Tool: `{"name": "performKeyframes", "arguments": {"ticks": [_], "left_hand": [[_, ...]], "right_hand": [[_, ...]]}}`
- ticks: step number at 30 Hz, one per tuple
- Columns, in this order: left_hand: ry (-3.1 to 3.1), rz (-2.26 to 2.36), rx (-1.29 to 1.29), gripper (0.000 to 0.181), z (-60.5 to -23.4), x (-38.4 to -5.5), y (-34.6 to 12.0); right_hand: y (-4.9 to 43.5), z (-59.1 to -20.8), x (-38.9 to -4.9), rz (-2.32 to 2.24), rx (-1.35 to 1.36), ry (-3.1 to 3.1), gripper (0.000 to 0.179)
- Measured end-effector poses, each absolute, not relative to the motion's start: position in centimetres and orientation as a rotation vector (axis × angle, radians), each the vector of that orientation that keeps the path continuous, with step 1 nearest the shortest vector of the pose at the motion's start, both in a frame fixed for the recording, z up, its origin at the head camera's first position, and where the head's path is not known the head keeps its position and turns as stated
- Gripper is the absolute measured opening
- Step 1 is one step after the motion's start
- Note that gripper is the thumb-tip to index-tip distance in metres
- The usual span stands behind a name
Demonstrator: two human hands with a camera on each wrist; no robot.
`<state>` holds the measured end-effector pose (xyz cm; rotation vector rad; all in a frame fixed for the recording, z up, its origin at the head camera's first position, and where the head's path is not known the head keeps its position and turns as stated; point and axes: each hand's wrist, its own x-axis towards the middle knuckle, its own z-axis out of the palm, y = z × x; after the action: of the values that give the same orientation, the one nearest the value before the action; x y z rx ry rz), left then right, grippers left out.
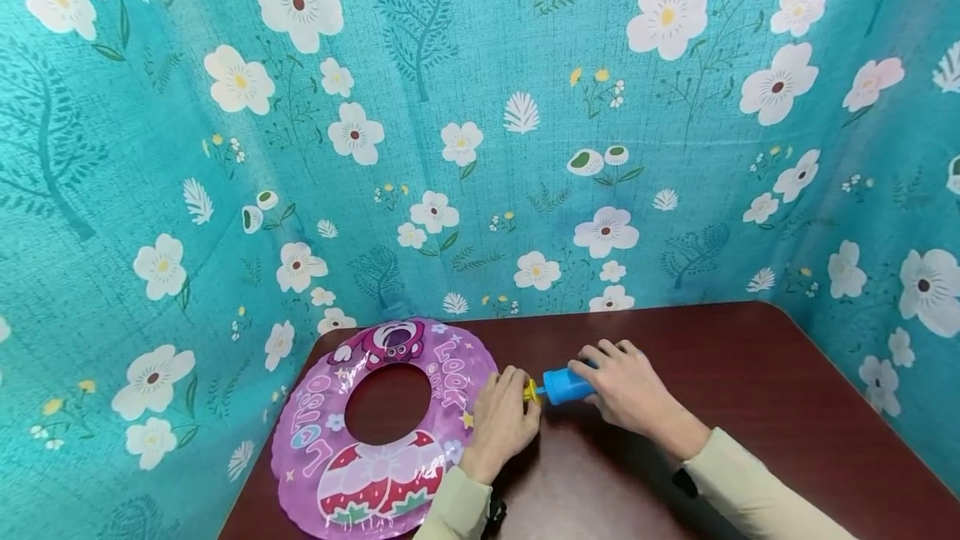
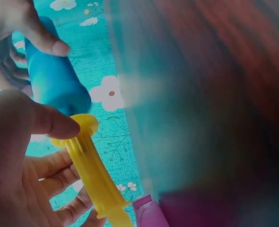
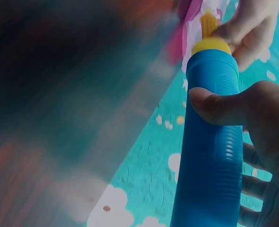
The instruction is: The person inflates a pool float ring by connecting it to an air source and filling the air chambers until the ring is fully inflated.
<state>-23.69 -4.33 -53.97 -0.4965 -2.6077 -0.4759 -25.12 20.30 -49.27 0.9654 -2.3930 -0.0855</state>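
My right hand (image 1: 630, 386) grips the blue barrel (image 1: 564, 386) of a hand pump, its thumb lying along the side in the right wrist view. The left hand (image 1: 504, 415) holds the pump's yellow end piece (image 2: 94, 175), with the thumb on its round flange. A thin blue stem shows between the flange and the barrel in the head view. Left of the hands lies an inflated purple swim ring (image 1: 303, 402) with a cartoon bear and strawberries. A small pink nub (image 2: 149, 213) shows beside the yellow piece's lower end; whether they touch I cannot tell.
The dark reddish-brown table (image 1: 720, 390) reaches back to a teal curtain (image 1: 480, 215) with white flowers, which hangs behind it and along both sides. The ring covers the table's left part.
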Motion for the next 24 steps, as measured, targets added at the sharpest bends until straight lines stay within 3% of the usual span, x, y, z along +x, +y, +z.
{"name": "performKeyframes", "arguments": {"ticks": [9, 24], "left_hand": [[-2.619, -0.477, -0.465, 0.024, -54.1, -23.8, -4.2], [-2.610, -0.513, -0.486, 0.026, -53.7, -23.8, -4.3]], "right_hand": [[24.9, -48.1, -25.0, -0.079, 0.897, -2.424, 0.065], [19.0, -49.7, -25.4, -0.091, 1.032, -2.309, 0.057]]}}
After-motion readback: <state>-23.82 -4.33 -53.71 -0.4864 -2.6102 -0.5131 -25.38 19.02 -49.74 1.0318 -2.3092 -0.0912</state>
